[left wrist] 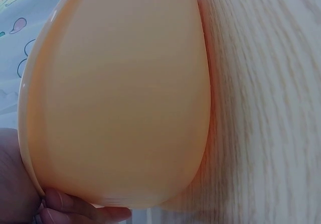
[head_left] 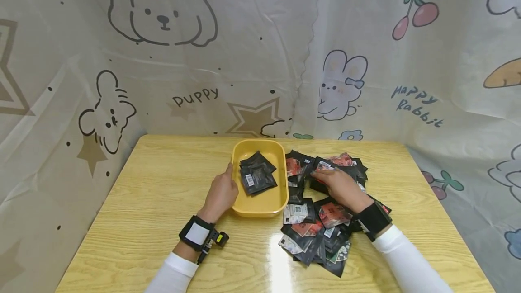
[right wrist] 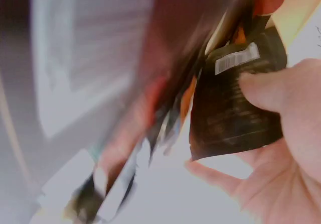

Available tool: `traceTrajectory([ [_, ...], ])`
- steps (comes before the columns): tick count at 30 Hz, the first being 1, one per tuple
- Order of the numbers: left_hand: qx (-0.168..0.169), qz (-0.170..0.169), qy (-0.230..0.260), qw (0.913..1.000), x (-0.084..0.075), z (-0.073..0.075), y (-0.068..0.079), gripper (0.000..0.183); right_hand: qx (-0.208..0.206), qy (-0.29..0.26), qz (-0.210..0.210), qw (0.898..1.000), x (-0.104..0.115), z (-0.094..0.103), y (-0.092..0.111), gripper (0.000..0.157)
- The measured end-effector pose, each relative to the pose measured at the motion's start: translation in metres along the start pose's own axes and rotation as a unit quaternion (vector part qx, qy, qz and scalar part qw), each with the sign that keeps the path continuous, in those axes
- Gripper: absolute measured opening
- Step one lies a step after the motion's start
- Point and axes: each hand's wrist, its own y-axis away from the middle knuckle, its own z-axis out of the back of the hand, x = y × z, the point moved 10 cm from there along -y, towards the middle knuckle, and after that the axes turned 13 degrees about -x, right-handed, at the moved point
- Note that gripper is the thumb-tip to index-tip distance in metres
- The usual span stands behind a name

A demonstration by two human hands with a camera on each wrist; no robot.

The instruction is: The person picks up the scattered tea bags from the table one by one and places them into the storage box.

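Just right of the yellow tub [head_left: 258, 205], which the left hand [head_left: 221, 195] grips, the right hand [head_left: 339, 186] pinches a black packet [right wrist: 228, 116] that looks light, flexible and slightly slippery, probably best held by a flat edge.

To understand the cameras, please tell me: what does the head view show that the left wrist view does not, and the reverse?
Only head: the right hand among flat, glossy black packets, and more packets inside the yellow, round-cornered tray.
Only left wrist: the tray's outer wall up close, with fingers below its rim.
Both: the left hand, the tray, the wood-grain table and the pale printed cloth.
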Motion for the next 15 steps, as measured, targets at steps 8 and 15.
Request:
traceTrajectory([
  [8, 0.0, 0.007, -0.001, 1.0, 0.002, 0.001, -0.001, 0.056, -0.105, 0.003, 0.03, 0.994, 0.016, 0.075, -0.061, 0.052],
  [15, -0.004, 0.004, -0.004, 1.0, -0.001, 0.001, 0.001, 0.056, -0.185, -0.044, 0.089, 0.978, 0.062, 0.105, -0.112, 0.042],
])
